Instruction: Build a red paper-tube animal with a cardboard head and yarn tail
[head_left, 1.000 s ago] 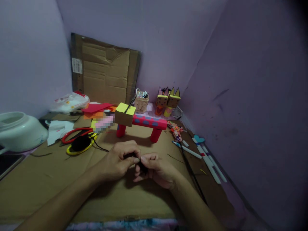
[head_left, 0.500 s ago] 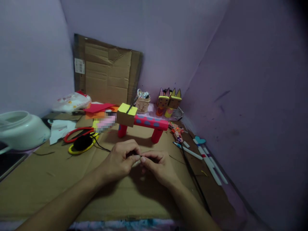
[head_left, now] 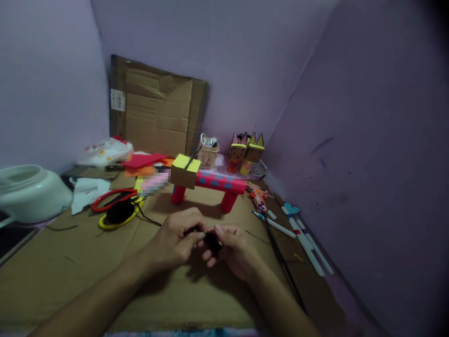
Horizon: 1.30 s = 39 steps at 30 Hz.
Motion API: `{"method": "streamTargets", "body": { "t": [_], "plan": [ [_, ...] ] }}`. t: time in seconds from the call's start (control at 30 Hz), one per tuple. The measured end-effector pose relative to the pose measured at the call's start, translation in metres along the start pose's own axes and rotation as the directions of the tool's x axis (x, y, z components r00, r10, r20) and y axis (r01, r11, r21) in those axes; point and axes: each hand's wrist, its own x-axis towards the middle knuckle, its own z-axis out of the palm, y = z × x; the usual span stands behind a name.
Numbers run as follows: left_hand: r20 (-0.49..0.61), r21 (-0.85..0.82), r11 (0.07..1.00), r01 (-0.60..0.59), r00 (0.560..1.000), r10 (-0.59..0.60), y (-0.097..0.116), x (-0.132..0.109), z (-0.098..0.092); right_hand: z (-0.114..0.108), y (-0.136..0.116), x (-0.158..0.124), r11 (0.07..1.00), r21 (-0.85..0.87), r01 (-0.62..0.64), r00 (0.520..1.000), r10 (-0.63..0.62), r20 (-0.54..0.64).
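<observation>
Both hands (head_left: 180,236) (head_left: 235,244), half curled, pinch black material (head_left: 213,242)

Craft corner, lilac walls (head_left: 245,61), cardboard-covered table (head_left: 70,290), coloured paper (head_left: 145,160), markers (head_left: 281,228)

Readable text: none | white label (head_left: 118,100) on upright cardboard (head_left: 157,112): print illegible

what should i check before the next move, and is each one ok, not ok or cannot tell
1. Right hand on black piece: ok, holding it.
2. Left hand pinching at its end: ok.
3. Strand reaching left hand: ok.
4. Black bundle clear of yellow loop: not ok, overlapping in view.
5. Figure upright: ok.
6. Any knot between fingertips: cannot tell, hidden.
</observation>
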Motion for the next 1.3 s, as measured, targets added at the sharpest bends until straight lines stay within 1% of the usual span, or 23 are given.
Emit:
{"method": "streamTargets", "body": {
  "t": [0.1, 0.2, 0.33, 0.43, 0.63, 0.83, 0.97, 1.07, 1.17, 1.23, 1.3],
  "plan": [
    [-0.004, 0.021, 1.000, -0.001, 1.000, 0.001, 0.000, 0.001, 0.000, 0.000, 0.000, 0.000, 0.999, -0.003, -0.036, 0.999, 0.036, -0.004],
    [-0.001, 0.048, 0.999, -0.011, 1.000, 0.011, -0.001, 0.001, 0.001, -0.001, 0.002, 0.001, 0.999, -0.040, -0.024, 0.999, 0.022, -0.037],
    [0.003, 0.062, 0.998, -0.033, 0.999, 0.033, -0.003, 0.001, 0.002, -0.003, 0.004, 0.003, 0.996, -0.085, 0.020, 0.998, -0.024, -0.053],
    [-0.002, 0.076, 0.997, -0.030, 1.000, 0.030, -0.004, 0.002, 0.002, -0.003, 0.002, 0.003, 0.987, -0.149, 0.066, 0.995, -0.076, -0.060],
    [-0.002, 0.104, 0.995, -0.004, 1.000, 0.005, -0.002, 0.001, 0.004, 0.000, -0.002, 0.001, 0.931, -0.338, 0.137, 0.983, -0.171, -0.073],
    [0.013, 0.144, 0.990, 0.004, 1.000, -0.006, -0.001, 0.001, 0.005, 0.002, -0.001, 0.000, 0.877, -0.451, 0.165, 0.970, -0.227, -0.085],
    [-0.016, 0.114, 0.993, 0.032, 0.999, -0.030, 0.000, 0.005, 0.006, 0.003, -0.001, 0.001, 0.873, -0.453, 0.179, 0.961, -0.255, -0.112],
    [-0.022, 0.096, 0.990, 0.105, 0.994, -0.103, 0.004, 0.008, 0.002, 0.001, -0.001, 0.003, 0.893, -0.416, 0.172, 0.951, -0.260, -0.167],
    [-0.026, 0.121, 0.979, 0.167, 0.986, -0.165, 0.006, 0.010, -0.003, -0.001, 0.000, 0.005, 0.905, -0.388, 0.174, 0.945, -0.264, -0.193],
    [-0.034, 0.159, 0.974, 0.160, 0.987, -0.157, 0.006, 0.009, -0.007, -0.001, 0.000, 0.005, 0.906, -0.385, 0.176, 0.944, -0.266, -0.193],
    [-0.032, 0.198, 0.973, 0.120, 0.993, -0.116, 0.004, 0.008, -0.010, -0.001, 0.000, 0.005, 0.906, -0.387, 0.170, 0.943, -0.263, -0.202]
  ]
}}
